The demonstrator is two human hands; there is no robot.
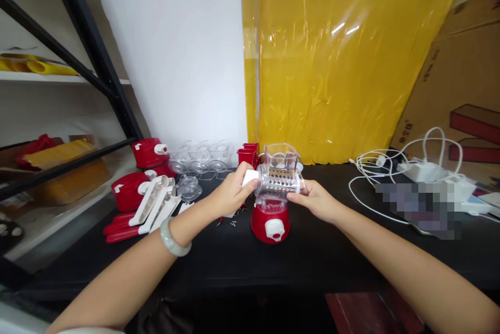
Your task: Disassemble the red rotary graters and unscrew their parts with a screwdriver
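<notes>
A metal grater drum [278, 182] with rows of raised teeth lies level between my two hands, in front of a rotary grater's clear hopper [282, 152]. Fingers of my left hand [236, 188] are closed around the white hub [250, 177] at the drum's left end. Closed on the drum's right end is my right hand [314, 199], its thumb at the lower rim. Below stands the red grater base [269, 224] with a white knob [275, 230] at the front. Whether the drum sits inside the clear housing cannot be made out.
At left are red grater bases [128, 190] and crank handles [150, 209] in white and red. Clear hoppers [203, 154] and red pushers [247, 157] stand at the back. Small screws [233, 223] lie near the base. White cables [369, 167] and chargers spread at right.
</notes>
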